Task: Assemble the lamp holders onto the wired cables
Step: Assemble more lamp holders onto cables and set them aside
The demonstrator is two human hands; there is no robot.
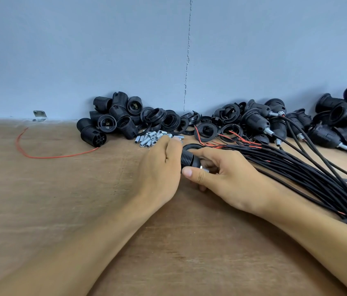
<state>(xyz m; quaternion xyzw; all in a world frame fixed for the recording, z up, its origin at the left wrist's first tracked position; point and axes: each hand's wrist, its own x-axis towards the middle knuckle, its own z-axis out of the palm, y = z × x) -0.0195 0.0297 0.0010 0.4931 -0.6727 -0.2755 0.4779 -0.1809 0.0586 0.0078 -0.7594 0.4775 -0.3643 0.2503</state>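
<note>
Brown wooden tabletop point(61, 210), scuffed and pale-streaked, across the lower half of the view. Plain blue-grey wall point(83, 50) behind, with a rough vertical seam point(187, 60) at 12 o'clock. Small metal bracket point(40, 115) at 10 o'clock, at the joint of wall and tabletop. Loose red wire point(40, 155) curved on the wood at 9 o'clock.

Along the foot of the wall, from 11 round to 3 o'clock: heap of spare holders point(113, 118), black rings point(168, 120), then wired holders point(275, 122). Short silver tubes point(153, 137) scattered just in front of the rings.

Black holder point(187, 159) at centre, between both hands. Left hand point(159, 167) at its 9 o'clock, fingers curled over the ribbed body, grip largely hidden by the back of the hand. Right hand point(228, 174) at its 3 o'clock, thumb and fingers narrowly pinching the base end, beside a silver fitting.

Bundle of black cables point(307, 174) fanning from 4 o'clock up toward centre, passing behind the right hand, with red-tipped ends lying near the rings.
</note>
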